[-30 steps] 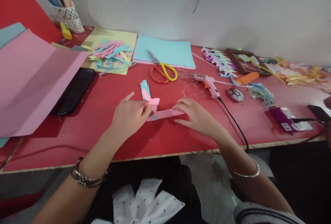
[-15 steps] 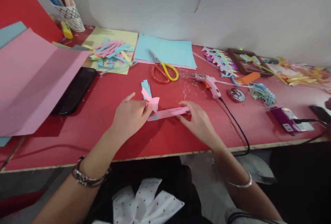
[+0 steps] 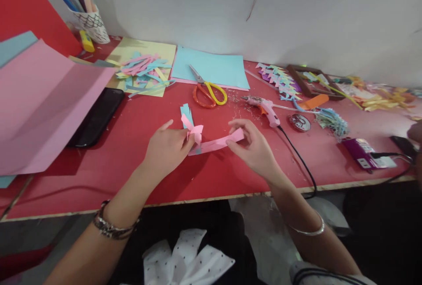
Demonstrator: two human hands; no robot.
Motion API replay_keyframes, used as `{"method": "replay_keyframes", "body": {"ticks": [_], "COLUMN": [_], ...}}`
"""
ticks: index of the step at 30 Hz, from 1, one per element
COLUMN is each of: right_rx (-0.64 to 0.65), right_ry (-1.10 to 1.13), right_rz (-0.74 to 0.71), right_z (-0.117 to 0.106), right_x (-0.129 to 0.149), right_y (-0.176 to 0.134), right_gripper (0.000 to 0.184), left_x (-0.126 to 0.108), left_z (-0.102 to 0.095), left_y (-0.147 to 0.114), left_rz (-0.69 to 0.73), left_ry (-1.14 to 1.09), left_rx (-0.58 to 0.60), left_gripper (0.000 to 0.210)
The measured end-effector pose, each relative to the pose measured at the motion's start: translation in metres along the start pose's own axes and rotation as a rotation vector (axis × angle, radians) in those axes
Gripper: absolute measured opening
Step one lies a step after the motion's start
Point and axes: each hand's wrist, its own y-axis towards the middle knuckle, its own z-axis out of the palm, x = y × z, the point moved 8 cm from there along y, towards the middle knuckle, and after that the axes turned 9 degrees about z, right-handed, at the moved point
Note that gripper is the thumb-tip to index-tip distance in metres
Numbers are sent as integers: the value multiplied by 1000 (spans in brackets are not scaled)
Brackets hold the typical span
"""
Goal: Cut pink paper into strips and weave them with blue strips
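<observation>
My left hand (image 3: 166, 149) is closed on the folded pink paper strips (image 3: 195, 130), pinching them between thumb and fingers. From there a long pink strip (image 3: 213, 145) runs to the right, just above the red table. A bit of blue shows where it meets the folds. My right hand (image 3: 255, 153) has its thumb on this strip near the free end, with the fingers curled behind. Just beyond my left fingers lie light-blue paper strips (image 3: 185, 111). Farther back, scissors (image 3: 211, 94) with red and yellow handles rest partly on blue paper sheets (image 3: 217, 67).
A pink glue gun (image 3: 268, 111) lies right of the scissors, its black cord crossing the table's front edge. Cut strips (image 3: 143, 67) are heaped at the back left. Large pink sheets (image 3: 42, 109) overhang a black phone (image 3: 95, 120). A purple power adapter (image 3: 361, 153) sits far right.
My right fingers have lifted and spread from the strip's end, while the thumb stays on it. More of the strip's end shows, tilted upward. My left hand has barely moved.
</observation>
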Motion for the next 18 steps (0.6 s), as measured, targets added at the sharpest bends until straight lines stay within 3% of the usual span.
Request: {"method": "replay_keyframes", "body": {"ticks": [4,8,11,15,18], "right_rx": [164,-14,-104,-218,-172], "right_ry": [121,-140,-217,-137,33], "right_rz": [17,-36,-58,-40,8], "right_z": [16,10,7,7,15], "right_x": [-4,-2,2,4,0], "right_y": [0,-5,-12,-24,-27], "right_gripper": [48,45,48,60,65], "left_x": [1,1,0,-1,-2], "left_z": [-1,-4,-5,-4,-2], "left_y": [0,0,0,1,1], "left_rz": [-13,-22,-13,-7,-4], "left_ry": [-7,-29,-16,-9,-26], "left_rx": [5,6,-1,27,61], "left_gripper": [48,46,46,48,48]}}
